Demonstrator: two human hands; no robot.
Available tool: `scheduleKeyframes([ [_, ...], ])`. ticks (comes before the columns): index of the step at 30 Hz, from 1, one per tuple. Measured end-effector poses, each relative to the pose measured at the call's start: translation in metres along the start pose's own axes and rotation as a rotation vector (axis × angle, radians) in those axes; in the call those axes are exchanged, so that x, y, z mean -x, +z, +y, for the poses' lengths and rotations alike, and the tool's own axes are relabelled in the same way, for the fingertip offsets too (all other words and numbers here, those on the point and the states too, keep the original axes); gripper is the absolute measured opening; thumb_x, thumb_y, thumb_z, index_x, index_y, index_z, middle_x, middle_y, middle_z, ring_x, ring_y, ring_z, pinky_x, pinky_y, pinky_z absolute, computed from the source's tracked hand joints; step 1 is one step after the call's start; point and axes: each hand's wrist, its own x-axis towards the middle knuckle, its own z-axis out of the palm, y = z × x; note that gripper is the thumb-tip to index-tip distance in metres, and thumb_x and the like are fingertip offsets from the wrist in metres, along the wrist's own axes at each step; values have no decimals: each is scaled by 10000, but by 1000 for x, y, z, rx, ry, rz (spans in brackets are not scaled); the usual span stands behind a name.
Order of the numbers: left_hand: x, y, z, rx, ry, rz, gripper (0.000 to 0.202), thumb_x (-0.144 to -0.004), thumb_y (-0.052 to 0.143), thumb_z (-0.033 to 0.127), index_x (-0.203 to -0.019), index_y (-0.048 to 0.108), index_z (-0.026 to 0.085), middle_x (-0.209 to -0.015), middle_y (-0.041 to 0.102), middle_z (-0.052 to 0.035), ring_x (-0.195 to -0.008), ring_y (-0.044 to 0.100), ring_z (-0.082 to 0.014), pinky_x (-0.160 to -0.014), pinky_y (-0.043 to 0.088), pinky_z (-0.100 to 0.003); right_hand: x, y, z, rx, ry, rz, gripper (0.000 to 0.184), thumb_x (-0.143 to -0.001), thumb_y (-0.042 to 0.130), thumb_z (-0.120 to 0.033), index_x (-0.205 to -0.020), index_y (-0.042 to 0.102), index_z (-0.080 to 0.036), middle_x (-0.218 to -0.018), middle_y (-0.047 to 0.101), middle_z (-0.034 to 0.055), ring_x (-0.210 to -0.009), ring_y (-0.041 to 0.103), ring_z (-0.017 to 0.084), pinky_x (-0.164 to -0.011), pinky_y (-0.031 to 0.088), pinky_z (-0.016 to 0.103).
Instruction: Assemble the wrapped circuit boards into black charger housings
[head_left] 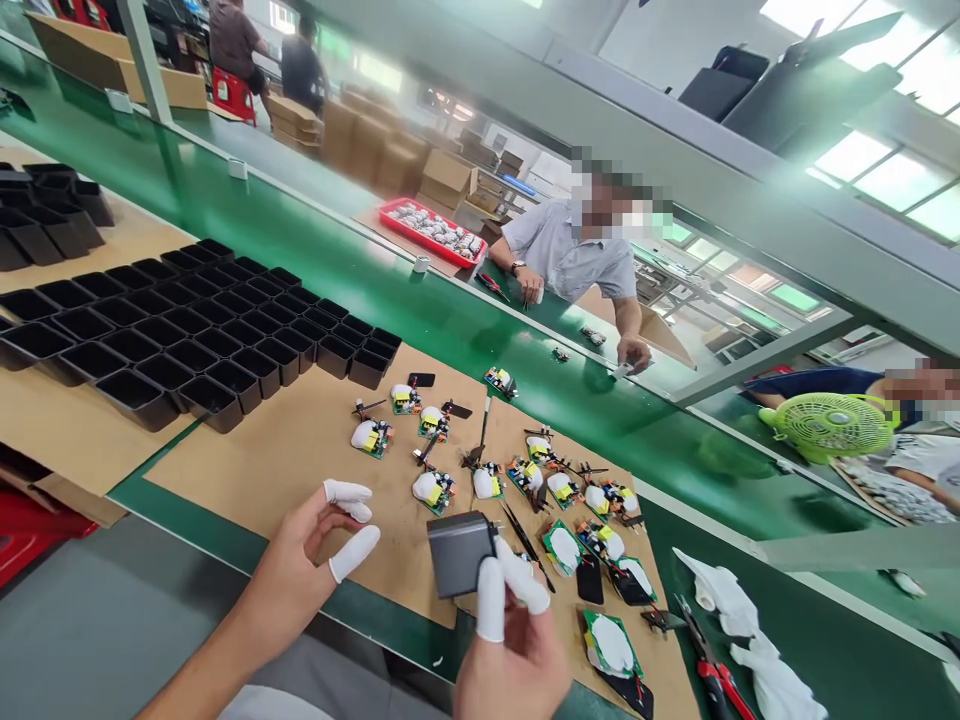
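My right hand [510, 640] pinches a dark grey charger housing [459, 552] between thumb and forefinger, both in white finger cots, just above the near edge of the brown cardboard sheet [300, 440]. My left hand [315, 560] hovers to its left, fingers apart and empty, also wearing white finger cots. Several small circuit boards [435, 488] with yellow and white parts lie scattered on the cardboard beyond my hands. Tweezers [525, 540] lie right by the housing.
Black plastic housings [187, 340] stand in rows at the left. A green conveyor belt [450, 320] runs behind. White cloths [742, 630] and red-handled pliers [712, 670] lie at the right. A person sits across the belt near a red tray [431, 232]; a green fan [829, 425] stands at right.
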Motion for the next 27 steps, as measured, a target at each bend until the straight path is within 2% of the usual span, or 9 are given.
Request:
scheduleKeyframes([
  [1,0,1,0,-3,4,1,501,-894,878,585,-1222,742,232,-1128,781,-76,-1076,765,-253,-1087,642,-432,4,1,2,91,-123,-17,167,-1028,889,-193,-1191,900,-229,-1204,899,103,-1111,877,242,-970,737,321],
  [3,0,2,0,-9,8,7,493,-893,876,580,-1216,744,231,-1132,783,-78,-1080,770,-254,-1093,648,-436,11,2,5,294,-355,-168,242,-1041,826,-116,-1240,900,-231,-1223,881,124,-1124,880,258,-971,733,320],
  [6,1,2,-2,-22,7,25,490,-884,869,579,-1202,749,227,-1127,788,-84,-1087,778,-261,-1101,656,-445,15,0,5,542,-559,-372,342,-1134,632,-88,-1362,850,-219,-1230,851,162,-1105,892,279,-912,746,334],
  [11,4,0,-6,-68,30,30,452,-914,857,553,-1222,752,239,-1170,798,-87,-1124,784,-269,-1107,657,-446,6,-6,-1,632,-617,-455,338,-1168,560,-104,-1377,814,-183,-1080,815,143,-934,892,262,-874,763,367],
  [15,5,0,-7,-112,55,3,409,-957,825,554,-1220,757,248,-1185,802,-93,-1143,789,-278,-1091,657,-441,-2,-5,-19,540,-611,-420,486,-1109,615,14,-1513,760,-214,-1335,829,160,-1255,862,293,-1024,741,352],
  [18,5,0,-6,-140,57,-7,412,-975,802,561,-1234,756,245,-1173,806,-97,-1134,799,-284,-1071,665,-439,-5,1,-29,513,-608,-308,611,-1043,702,63,-1564,747,-254,-1417,827,138,-1307,848,297,-1056,741,341],
  [23,5,-1,-3,-236,117,6,314,-1048,730,469,-1266,741,243,-1236,812,-111,-1149,807,-280,-1067,665,-429,-10,10,-19,552,-627,-482,327,-1119,596,-33,-1317,819,-167,-1223,851,172,-1233,876,308,-995,756,371],
  [25,6,2,2,-336,182,-40,276,-1078,696,422,-1292,746,255,-1230,821,-105,-1143,809,-280,-1061,662,-433,-12,9,-14,577,-622,-507,272,-1127,578,-46,-1119,815,-180,-1176,843,167,-1148,893,287,-945,756,350],
  [27,7,7,8,-463,285,-117,264,-1081,667,355,-1313,753,262,-1249,826,-110,-1182,805,-300,-1067,661,-454,-13,8,-12,589,-644,-498,273,-1131,576,-56,-1035,795,-187,-1139,836,162,-1059,903,267,-883,753,318],
])
